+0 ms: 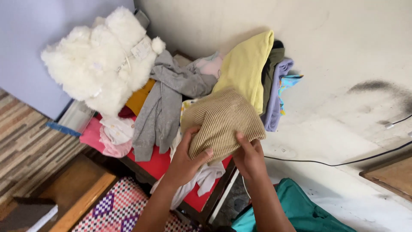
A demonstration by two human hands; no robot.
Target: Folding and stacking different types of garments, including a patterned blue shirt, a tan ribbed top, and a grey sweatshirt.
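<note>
Gripping a folded tan ribbed garment [223,122] by its near edge, the left hand [185,161] and right hand [249,158] pinch it with closed fingers, keeping it flat above the red table [159,165], near a yellow ribbed garment [245,68] and a grey hoodie [165,101].

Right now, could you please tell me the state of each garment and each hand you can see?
Tan ribbed garment: folded, gripped by both hands.
Left hand: closed on its lower left edge.
Right hand: closed on its lower right edge.
Yellow garment: draped against the wall.
Grey hoodie: crumpled, unfolded.
White fluffy garment: heaped on top, tag attached.
Lilac garment: hanging beside the yellow one.
</note>
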